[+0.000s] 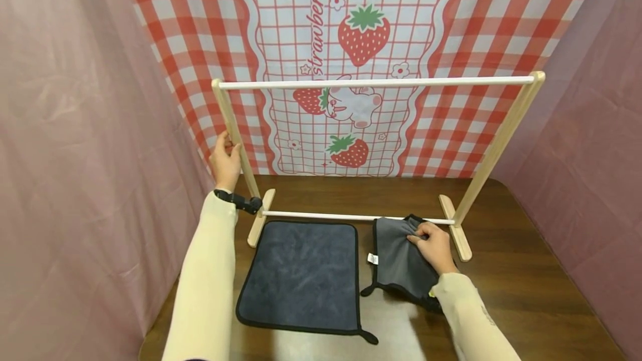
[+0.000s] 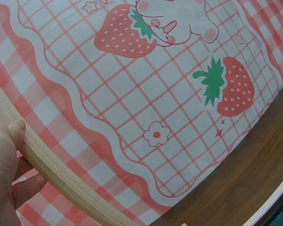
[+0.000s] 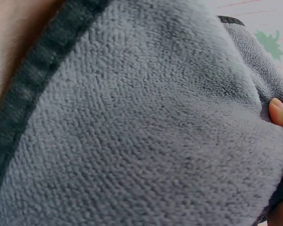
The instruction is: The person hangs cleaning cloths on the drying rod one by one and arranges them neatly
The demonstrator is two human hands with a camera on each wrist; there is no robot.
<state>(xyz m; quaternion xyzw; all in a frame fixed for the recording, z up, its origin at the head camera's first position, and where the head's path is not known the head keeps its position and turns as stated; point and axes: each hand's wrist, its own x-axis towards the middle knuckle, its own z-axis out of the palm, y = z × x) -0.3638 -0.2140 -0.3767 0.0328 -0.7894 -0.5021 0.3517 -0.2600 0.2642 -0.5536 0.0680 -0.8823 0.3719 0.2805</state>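
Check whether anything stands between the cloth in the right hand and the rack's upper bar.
Nothing visible does. The right hand pinches the gray cloth, and the space up to the upper bar looks open; the lower bar shows behind the cloth, not over it.

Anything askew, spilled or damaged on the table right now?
Mildly askew: the gray, black-edged fabric cloth is rumpled, with folds at the right grip, whereas the dark-gray, black-edged square cloth to its left lies flat. No spill or damage shows.
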